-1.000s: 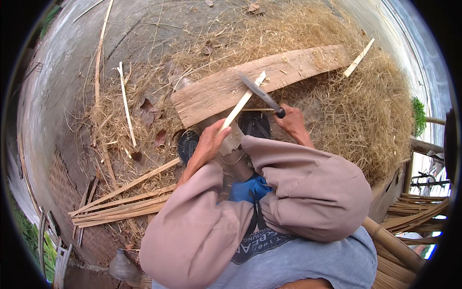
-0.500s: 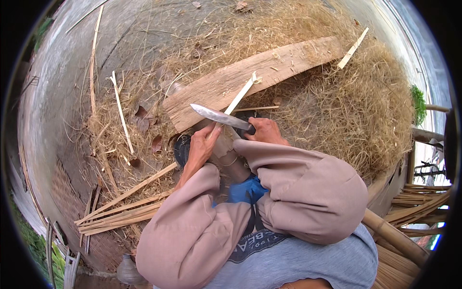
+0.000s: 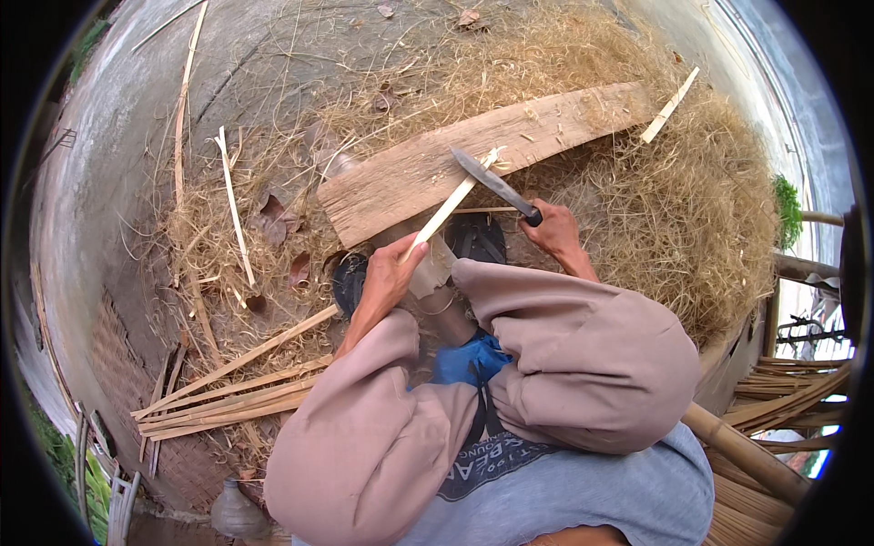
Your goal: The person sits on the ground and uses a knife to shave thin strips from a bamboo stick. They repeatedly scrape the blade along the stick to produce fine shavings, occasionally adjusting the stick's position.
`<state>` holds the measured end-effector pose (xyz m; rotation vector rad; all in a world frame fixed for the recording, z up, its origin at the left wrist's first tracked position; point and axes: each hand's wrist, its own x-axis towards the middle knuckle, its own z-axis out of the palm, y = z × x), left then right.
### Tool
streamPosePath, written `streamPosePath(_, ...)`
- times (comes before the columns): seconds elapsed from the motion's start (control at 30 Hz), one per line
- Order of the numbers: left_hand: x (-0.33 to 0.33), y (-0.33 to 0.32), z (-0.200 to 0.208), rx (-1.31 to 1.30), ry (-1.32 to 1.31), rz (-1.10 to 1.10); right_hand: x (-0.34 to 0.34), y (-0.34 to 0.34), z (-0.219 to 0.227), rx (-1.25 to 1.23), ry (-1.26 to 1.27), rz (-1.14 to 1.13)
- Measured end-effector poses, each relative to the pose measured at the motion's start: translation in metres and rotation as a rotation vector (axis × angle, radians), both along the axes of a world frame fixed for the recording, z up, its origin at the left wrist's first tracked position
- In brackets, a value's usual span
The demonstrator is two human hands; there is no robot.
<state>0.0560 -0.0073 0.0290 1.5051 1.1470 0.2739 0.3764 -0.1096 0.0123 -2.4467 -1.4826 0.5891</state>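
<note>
My left hand is closed round the lower end of a pale bamboo strip, which slants up and away to the right. Thin shavings curl at the strip's far end. In my right hand is the dark handle of a knife. Its blade points to the upper left and lies across the strip near the curled end. Beneath both is a long wooden plank, slanting up to the right, with small chips on it.
Heaped fine shavings cover the ground right of and beyond the plank. Loose strips lie at the left, and a bundle of split bamboo at the lower left. A grey bottle-shaped vessel stands near the lower edge. Bamboo poles are at the right.
My right hand has moved right and slightly up, carrying the knife from near my left hand out to the strip's far end. My left hand keeps its hold.
</note>
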Motion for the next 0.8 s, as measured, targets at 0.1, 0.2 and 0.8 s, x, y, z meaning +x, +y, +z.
streamPosePath(0.1, -0.004, 0.004, -0.003, -0.004, -0.038, 0.007, 0.001, -0.001, 0.003, 0.022, 0.047, -0.028)
streamPosePath(0.2, -0.007, 0.000, -0.006, -0.024, -0.060, 0.043, -0.028, -0.007, 0.001, 0.094, 0.189, -0.027)
streamPosePath(0.8, -0.010, -0.001, -0.003, -0.032, -0.077, 0.043, 0.003, -0.005, -0.003, 0.128, 0.069, -0.036)
